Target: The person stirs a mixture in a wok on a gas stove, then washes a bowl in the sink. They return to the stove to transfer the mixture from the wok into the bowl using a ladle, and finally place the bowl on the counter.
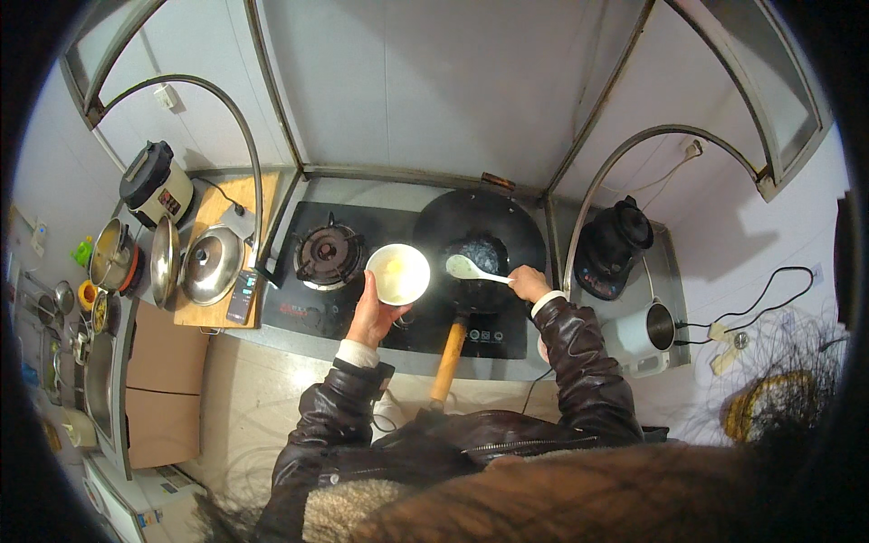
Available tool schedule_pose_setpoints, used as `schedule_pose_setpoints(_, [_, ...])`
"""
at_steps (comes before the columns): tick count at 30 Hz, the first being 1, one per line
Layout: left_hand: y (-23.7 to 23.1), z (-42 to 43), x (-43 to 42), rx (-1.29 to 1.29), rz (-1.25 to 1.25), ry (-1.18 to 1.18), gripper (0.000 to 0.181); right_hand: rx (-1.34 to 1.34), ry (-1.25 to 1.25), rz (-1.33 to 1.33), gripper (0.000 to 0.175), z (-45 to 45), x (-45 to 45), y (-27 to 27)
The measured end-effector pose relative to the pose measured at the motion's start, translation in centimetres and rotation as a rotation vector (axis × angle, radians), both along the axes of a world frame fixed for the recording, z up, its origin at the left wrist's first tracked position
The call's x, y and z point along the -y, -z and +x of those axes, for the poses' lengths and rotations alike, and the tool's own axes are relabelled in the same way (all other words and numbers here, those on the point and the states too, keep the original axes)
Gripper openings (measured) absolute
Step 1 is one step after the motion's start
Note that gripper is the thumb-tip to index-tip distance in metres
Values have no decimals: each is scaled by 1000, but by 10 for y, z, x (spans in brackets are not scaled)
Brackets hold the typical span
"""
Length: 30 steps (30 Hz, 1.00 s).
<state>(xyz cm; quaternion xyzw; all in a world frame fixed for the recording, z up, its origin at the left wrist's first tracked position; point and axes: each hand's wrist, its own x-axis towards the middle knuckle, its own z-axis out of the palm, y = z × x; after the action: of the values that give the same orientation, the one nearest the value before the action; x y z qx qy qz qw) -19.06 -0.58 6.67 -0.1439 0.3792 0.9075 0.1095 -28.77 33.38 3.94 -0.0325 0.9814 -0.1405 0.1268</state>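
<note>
My left hand (373, 313) holds a white bowl (400, 274) by its side, between the bare gas burner and the wok; something pale yellow lies inside the bowl. In my right hand (531, 283) is the handle of a pale ladle-like spoon (464, 267), its head above the left part of a black wok (434, 227). The wok rests on the right side of a black glass hob (278, 298), and its wooden handle (449, 360) points towards me. Dark, glossy liquid (481, 252) shows at the wok's bottom.
An iron gas burner (328, 251) is at the left. Beyond it, a wooden board (204, 316) bears a steel lid (212, 266) and a power strip (241, 298); an electric cooker (155, 186) stands behind. At the right are a black appliance (614, 244) and a white pitcher (635, 334). Curved metal bars flank the hob.
</note>
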Motion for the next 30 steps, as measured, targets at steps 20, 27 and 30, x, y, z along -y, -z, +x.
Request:
schedule_pose_setpoints(20, [5,-30,-19,17,-15,52,59,-183,-183,-119,19,16,25,-142])
schedule_pose_setpoints(27, [0,-45,-38,13,-42,119,56,-348,-314,-55,17,34,38,-160])
schedule_pose_setpoints(30, [-1,-48,-45,14,-33,126,57,-501,-357,49,13,46,43,-160])
